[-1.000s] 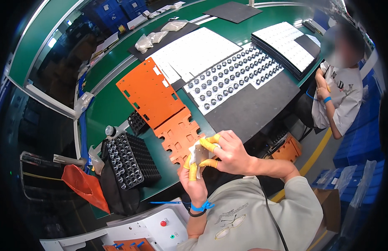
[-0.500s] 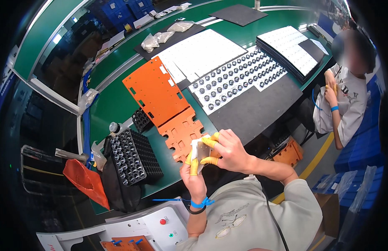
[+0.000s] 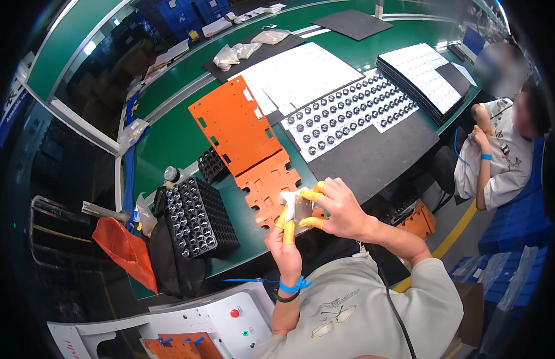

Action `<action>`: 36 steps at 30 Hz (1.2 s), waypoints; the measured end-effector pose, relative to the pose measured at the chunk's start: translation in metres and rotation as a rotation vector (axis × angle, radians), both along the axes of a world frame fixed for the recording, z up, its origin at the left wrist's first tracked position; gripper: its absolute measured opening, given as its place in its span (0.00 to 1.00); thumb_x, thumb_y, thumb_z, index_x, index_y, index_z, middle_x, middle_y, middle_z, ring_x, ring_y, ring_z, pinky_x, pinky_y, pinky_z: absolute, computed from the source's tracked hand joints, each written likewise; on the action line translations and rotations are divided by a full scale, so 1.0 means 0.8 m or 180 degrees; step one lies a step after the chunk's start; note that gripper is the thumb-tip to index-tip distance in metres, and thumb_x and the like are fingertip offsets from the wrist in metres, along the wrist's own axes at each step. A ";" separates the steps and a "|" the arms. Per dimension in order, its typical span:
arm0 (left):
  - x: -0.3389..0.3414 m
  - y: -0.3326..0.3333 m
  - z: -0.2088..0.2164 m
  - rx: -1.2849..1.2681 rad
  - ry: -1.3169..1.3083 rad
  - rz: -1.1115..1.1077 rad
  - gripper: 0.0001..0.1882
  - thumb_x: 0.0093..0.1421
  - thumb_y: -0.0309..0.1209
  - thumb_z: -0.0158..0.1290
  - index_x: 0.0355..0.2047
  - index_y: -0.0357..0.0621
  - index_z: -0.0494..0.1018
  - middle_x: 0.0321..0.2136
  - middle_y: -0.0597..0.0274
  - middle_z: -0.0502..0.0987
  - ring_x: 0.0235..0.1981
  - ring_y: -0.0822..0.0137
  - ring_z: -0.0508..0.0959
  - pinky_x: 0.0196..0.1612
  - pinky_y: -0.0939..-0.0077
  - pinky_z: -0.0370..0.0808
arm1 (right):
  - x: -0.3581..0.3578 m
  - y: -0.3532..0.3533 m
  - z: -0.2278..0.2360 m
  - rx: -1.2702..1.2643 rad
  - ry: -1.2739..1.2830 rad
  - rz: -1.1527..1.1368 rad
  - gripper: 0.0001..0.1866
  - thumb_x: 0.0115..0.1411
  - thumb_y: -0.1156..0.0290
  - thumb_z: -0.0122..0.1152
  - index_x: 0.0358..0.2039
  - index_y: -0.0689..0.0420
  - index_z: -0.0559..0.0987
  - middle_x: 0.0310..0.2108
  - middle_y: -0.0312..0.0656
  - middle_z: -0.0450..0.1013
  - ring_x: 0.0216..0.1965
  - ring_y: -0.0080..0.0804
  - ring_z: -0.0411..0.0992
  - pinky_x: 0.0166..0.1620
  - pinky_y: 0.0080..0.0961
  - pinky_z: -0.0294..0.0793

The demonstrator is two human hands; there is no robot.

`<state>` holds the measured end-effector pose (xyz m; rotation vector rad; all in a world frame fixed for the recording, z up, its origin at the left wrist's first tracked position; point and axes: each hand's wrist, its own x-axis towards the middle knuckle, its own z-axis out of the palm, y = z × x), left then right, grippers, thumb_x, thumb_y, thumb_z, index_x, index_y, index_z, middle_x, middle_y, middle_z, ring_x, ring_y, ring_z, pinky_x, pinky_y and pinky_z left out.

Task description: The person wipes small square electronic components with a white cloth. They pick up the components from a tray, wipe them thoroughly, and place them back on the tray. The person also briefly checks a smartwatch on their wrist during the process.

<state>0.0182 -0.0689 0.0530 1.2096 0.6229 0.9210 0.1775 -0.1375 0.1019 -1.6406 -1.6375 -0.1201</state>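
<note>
Both my hands wear yellow finger covers and meet over the near edge of the green bench. My left hand (image 3: 284, 248) pinches a small greyish metal plate (image 3: 302, 209) from the left, with a crumpled white cloth (image 3: 289, 204) between its fingers and the plate. On the plate's right side, the fingers of my right hand (image 3: 344, 209) grip its upper and lower edges. Just beyond my hands lies an orange fixture plate with notched edges (image 3: 268, 185), joined to a larger flat orange panel (image 3: 235, 128). Part of the plate is hidden behind fingers and cloth.
A black tray (image 3: 196, 218) of round shiny parts stands at left. White sheets (image 3: 352, 110) carrying rows of black round parts lie beyond a dark mat (image 3: 373, 158). A stack of white-topped boards (image 3: 424, 78) sits far right, near a co-worker (image 3: 496, 155). Plastic bags (image 3: 244, 50) lie at the back.
The view has shifted slightly, so the scene sits a little to the right. My hands still hold the plate and cloth; the plate looks turned slightly.
</note>
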 end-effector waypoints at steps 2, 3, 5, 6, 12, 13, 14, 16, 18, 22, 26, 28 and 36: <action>0.002 0.000 0.006 0.0005 0.0022 0.0049 0.17 0.68 0.24 0.45 0.54 0.28 0.71 0.45 0.58 0.77 0.43 0.71 0.77 0.47 0.77 0.75 | -0.005 -0.003 0.002 0.0112 0.0042 0.0116 0.30 0.43 0.61 0.76 0.46 0.61 0.77 0.36 0.41 0.71 0.38 0.39 0.68 0.41 0.33 0.65; 0.002 0.000 0.011 -0.0048 0.0033 0.0050 0.16 0.68 0.23 0.44 0.53 0.27 0.72 0.44 0.58 0.78 0.43 0.72 0.77 0.47 0.78 0.75 | -0.007 -0.003 0.004 0.0103 0.0054 0.0116 0.30 0.43 0.61 0.76 0.46 0.61 0.77 0.37 0.42 0.71 0.38 0.39 0.68 0.41 0.33 0.65; 0.001 0.000 0.012 -0.0157 -0.0002 -0.0006 0.16 0.67 0.21 0.43 0.51 0.27 0.74 0.43 0.59 0.78 0.43 0.73 0.76 0.48 0.78 0.74 | -0.010 -0.003 0.007 0.0090 0.0075 0.0112 0.30 0.43 0.62 0.76 0.46 0.61 0.77 0.37 0.42 0.71 0.38 0.40 0.68 0.41 0.33 0.65; 0.000 -0.001 0.010 -0.0212 -0.0049 -0.0064 0.16 0.67 0.21 0.43 0.52 0.27 0.73 0.44 0.59 0.78 0.44 0.73 0.76 0.49 0.78 0.74 | -0.009 -0.003 0.007 0.0065 0.0079 0.0060 0.30 0.43 0.62 0.76 0.46 0.60 0.77 0.38 0.42 0.72 0.38 0.40 0.68 0.41 0.34 0.65; -0.002 -0.002 0.006 -0.0006 -0.0016 -0.0024 0.18 0.69 0.25 0.45 0.56 0.28 0.69 0.45 0.58 0.76 0.44 0.71 0.77 0.48 0.78 0.74 | -0.004 0.002 0.007 -0.0158 -0.0015 -0.0019 0.29 0.43 0.63 0.77 0.45 0.60 0.77 0.39 0.42 0.71 0.40 0.40 0.68 0.42 0.34 0.65; -0.003 0.000 0.004 0.0101 0.0027 0.0030 0.18 0.69 0.25 0.45 0.56 0.28 0.69 0.45 0.58 0.76 0.44 0.71 0.77 0.48 0.78 0.74 | -0.007 0.001 0.010 -0.0127 0.0015 0.0079 0.29 0.43 0.63 0.77 0.45 0.60 0.77 0.39 0.42 0.71 0.40 0.41 0.68 0.43 0.34 0.65; -0.005 0.001 0.002 0.0012 -0.0019 -0.0025 0.18 0.69 0.25 0.45 0.56 0.29 0.69 0.46 0.58 0.77 0.44 0.70 0.77 0.49 0.77 0.75 | -0.010 -0.002 0.011 -0.0106 0.0059 0.0167 0.29 0.43 0.63 0.77 0.45 0.60 0.77 0.39 0.42 0.71 0.39 0.41 0.68 0.43 0.35 0.65; -0.007 0.003 0.000 -0.0165 -0.0109 -0.0135 0.18 0.69 0.25 0.45 0.56 0.29 0.69 0.46 0.57 0.77 0.45 0.69 0.77 0.49 0.77 0.75 | -0.012 -0.001 0.011 -0.0054 0.0084 0.0209 0.30 0.43 0.64 0.77 0.46 0.60 0.76 0.38 0.42 0.71 0.39 0.41 0.67 0.43 0.34 0.66; -0.010 0.003 -0.001 -0.0381 -0.0142 -0.0242 0.18 0.69 0.26 0.45 0.56 0.30 0.69 0.46 0.57 0.77 0.45 0.69 0.77 0.49 0.76 0.75 | -0.013 0.002 0.008 0.0026 0.0162 0.0172 0.30 0.43 0.64 0.77 0.46 0.60 0.76 0.38 0.42 0.71 0.39 0.41 0.67 0.42 0.34 0.67; -0.008 0.002 -0.006 -0.0273 -0.0193 -0.0285 0.18 0.69 0.26 0.45 0.56 0.31 0.69 0.46 0.57 0.77 0.45 0.70 0.78 0.49 0.75 0.76 | -0.005 0.003 0.006 -0.0076 -0.0012 -0.0095 0.30 0.42 0.64 0.77 0.47 0.60 0.76 0.37 0.42 0.70 0.38 0.41 0.67 0.41 0.34 0.67; -0.001 0.002 0.002 -0.0431 -0.0229 -0.0464 0.18 0.69 0.26 0.45 0.57 0.31 0.69 0.46 0.57 0.77 0.44 0.70 0.78 0.49 0.75 0.76 | -0.002 -0.007 0.013 -0.0079 -0.0016 0.0072 0.31 0.41 0.66 0.77 0.48 0.60 0.77 0.37 0.41 0.70 0.38 0.40 0.66 0.41 0.34 0.66; -0.002 0.008 0.001 -0.0377 -0.0194 -0.0802 0.18 0.70 0.27 0.45 0.57 0.31 0.69 0.46 0.58 0.77 0.43 0.70 0.78 0.48 0.75 0.76 | -0.002 -0.009 0.016 -0.0045 -0.0038 0.0034 0.32 0.41 0.65 0.77 0.48 0.60 0.77 0.37 0.41 0.71 0.38 0.40 0.66 0.41 0.34 0.66; 0.005 0.001 0.009 -0.0320 -0.0247 -0.0604 0.18 0.70 0.27 0.45 0.57 0.31 0.69 0.46 0.59 0.77 0.42 0.72 0.78 0.47 0.78 0.76 | -0.002 -0.014 0.020 -0.0006 0.0008 -0.0001 0.31 0.41 0.65 0.77 0.47 0.61 0.78 0.40 0.42 0.72 0.40 0.41 0.67 0.42 0.34 0.67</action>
